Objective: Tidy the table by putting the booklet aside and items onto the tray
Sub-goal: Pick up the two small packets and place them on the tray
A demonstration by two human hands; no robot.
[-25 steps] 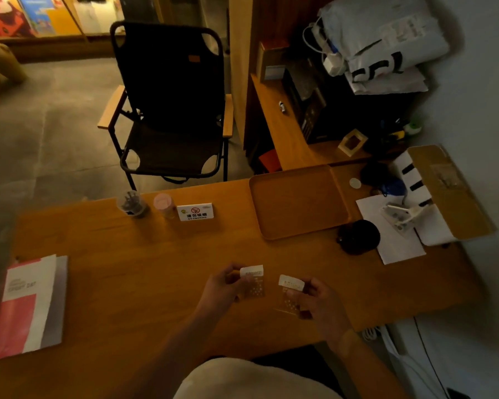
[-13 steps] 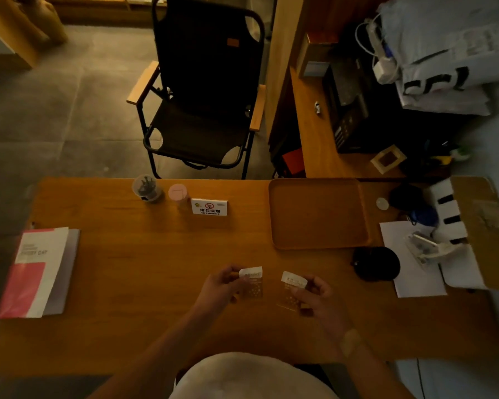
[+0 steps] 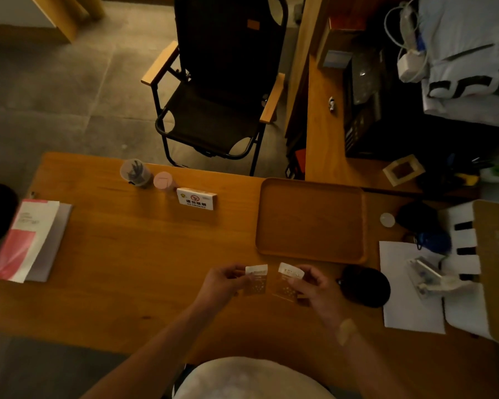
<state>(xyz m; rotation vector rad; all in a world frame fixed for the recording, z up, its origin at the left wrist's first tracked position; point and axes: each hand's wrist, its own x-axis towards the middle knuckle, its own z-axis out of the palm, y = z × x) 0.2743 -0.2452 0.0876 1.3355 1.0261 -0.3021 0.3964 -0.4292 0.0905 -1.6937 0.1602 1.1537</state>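
Fingers first: both hands are pinching, each thumb and fingertips closed on its own little clear packet with a white header strip. So two packets total, one in the left hand (image 3: 222,283) and one in the right hand (image 3: 314,286). The left packet (image 3: 255,280) and the right packet (image 3: 289,282) are held side by side just above the tabletop, near each other but not touching. Something small and dotted is inside them, too tiny to say what.

Going big to small from there: one long wooden table (image 3: 144,254) fills most of the view, with one black folding chair (image 3: 222,90) with wooden armrests behind it on the far side. One wooden tray (image 3: 311,254) sits on the table just beyond the hands and a bit to the right, nothing on it. Right of the tray there's a sheet of white paper (image 3: 401,298) and a flat cardboard piece (image 3: 496,269) at the table's right end.

One booklet (image 3: 32,240), white and pink cover, lies flat at the far left end of the table, well apart from the hands.

One round black pouch-looking thing (image 3: 363,286) sits just beside the right hand, between it and the paper. One white no-smoking sign (image 3: 196,198) stands near the far edge. Left of it are two small containers: one clear cup (image 3: 134,172) with dark bits in it, and one pink-lidded jar (image 3: 164,181) just beside it. One small white round disc (image 3: 387,219) sits right of the tray.
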